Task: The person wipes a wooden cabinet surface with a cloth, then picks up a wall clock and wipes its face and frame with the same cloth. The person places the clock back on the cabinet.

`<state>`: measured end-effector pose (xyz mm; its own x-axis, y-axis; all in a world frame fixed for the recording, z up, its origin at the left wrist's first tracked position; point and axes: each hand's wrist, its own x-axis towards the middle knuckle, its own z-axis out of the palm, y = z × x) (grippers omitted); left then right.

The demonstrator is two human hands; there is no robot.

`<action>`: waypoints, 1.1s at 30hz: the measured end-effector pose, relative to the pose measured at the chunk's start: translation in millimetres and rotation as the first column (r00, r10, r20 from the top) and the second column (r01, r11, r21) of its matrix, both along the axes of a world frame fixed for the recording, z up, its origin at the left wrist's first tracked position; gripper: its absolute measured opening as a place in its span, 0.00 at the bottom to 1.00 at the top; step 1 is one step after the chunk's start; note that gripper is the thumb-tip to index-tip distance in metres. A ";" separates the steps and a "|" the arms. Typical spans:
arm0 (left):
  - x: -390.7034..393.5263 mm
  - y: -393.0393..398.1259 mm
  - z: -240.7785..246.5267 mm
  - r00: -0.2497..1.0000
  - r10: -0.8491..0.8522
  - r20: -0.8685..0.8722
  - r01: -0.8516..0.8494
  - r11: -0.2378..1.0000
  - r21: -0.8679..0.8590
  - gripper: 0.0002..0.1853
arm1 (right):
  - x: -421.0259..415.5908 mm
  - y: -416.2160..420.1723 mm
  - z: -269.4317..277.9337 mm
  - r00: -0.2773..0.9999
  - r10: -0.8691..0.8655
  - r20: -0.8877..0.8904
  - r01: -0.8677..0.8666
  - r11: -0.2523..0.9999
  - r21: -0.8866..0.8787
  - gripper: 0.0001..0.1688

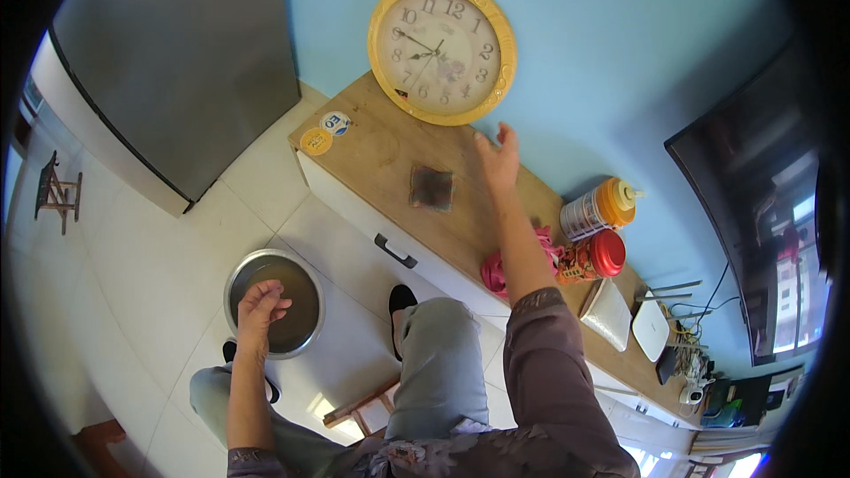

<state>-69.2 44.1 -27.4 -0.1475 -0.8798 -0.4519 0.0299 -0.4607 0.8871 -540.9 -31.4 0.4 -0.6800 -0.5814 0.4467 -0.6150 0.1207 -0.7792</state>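
Note:
A round wall clock with a gold frame [441, 51] leans against the blue wall at the back of a wood-topped cabinet [372, 139]. Just below its lower right rim, my right hand [499, 158] reaches over the cabinet top, thumb and fingers apart, holding nothing visible. A dark square patch [431, 188] lies on the wood to the left of that wrist. My left hand [262, 309] hovers, fingers curled, over a metal basin [312, 338] of murky liquid on the floor; whether its fingers pinch anything is unclear. A pink cloth [493, 273] is partly hidden by my right forearm.
An orange-lidded container [597, 209], a red-lidded jar [594, 257], a silvery pouch [607, 315] and a white router [651, 328] stand or lie farther right on the cabinet. A television [750, 212] hangs beyond. At left are a grey refrigerator [179, 66] and a small folding stool [58, 192].

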 end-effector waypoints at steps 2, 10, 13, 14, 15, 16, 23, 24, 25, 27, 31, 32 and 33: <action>-7.1 -4.3 -0.9 0.998 -0.039 -0.039 0.039 0.999 -0.011 0.15 | -43.4 -29.5 3.7 0.998 -0.007 0.070 0.015 0.993 -0.120 0.40; 1.1 -6.0 5.3 0.999 -0.035 -0.011 0.034 0.999 -0.001 0.15 | -39.1 -68.2 63.6 0.780 0.274 0.562 -0.056 0.926 -0.373 0.36; -1.8 -7.8 3.8 0.999 -0.031 -0.015 0.031 1.000 0.003 0.14 | -43.2 -73.6 60.3 0.774 0.313 0.551 -0.066 0.904 -0.422 0.32; -4.3 -7.7 4.6 0.999 -0.034 -0.005 0.034 0.999 0.010 0.14 | -45.8 -73.9 59.1 0.772 0.327 0.544 -0.069 0.895 -0.440 0.31; -4.6 -7.9 5.8 0.999 -0.030 0.011 0.030 0.999 0.014 0.14 | -44.4 -76.6 59.0 0.765 0.348 0.541 -0.075 0.883 -0.463 0.30; -4.6 -7.7 4.0 0.999 -0.036 0.018 0.036 0.999 0.014 0.14 | -42.0 -78.9 57.7 0.759 0.360 0.542 -0.054 0.865 -0.498 0.28; -6.7 -15.7 -9.6 1.000 0.031 0.001 -0.031 0.999 0.031 0.13 | -33.7 -77.5 57.9 0.680 0.466 0.566 -0.021 0.784 -0.620 0.21; -8.6 -17.6 -7.8 0.999 0.050 -0.002 -0.050 0.998 0.032 0.13 | -33.6 -77.2 57.6 0.669 0.472 0.575 -0.015 0.781 -0.624 0.21; -11.9 -19.7 -6.9 0.999 0.049 0.004 -0.049 0.998 0.029 0.13 | -34.8 -75.6 57.2 0.662 0.478 0.578 -0.009 0.776 -0.631 0.22; -20.8 -25.7 -4.8 0.999 0.046 0.016 -0.046 0.999 0.025 0.13 | -37.4 -70.1 55.4 0.648 0.489 0.584 0.003 0.765 -0.644 0.22; -44.0 -62.2 0.4 0.997 -0.011 0.081 0.015 0.999 -0.042 0.16 | -40.4 -58.6 49.6 0.644 0.518 0.564 -0.031 0.753 -0.657 0.24; -52.3 -77.0 3.9 0.995 -0.017 0.102 0.026 0.996 -0.080 0.17 | -41.1 -56.8 46.4 0.640 0.537 0.550 -0.046 0.741 -0.670 0.24; -65.1 -93.4 6.1 0.993 -0.030 0.114 0.043 0.992 -0.115 0.18 | -45.3 -53.0 43.7 0.643 0.550 0.533 -0.063 0.731 -0.680 0.25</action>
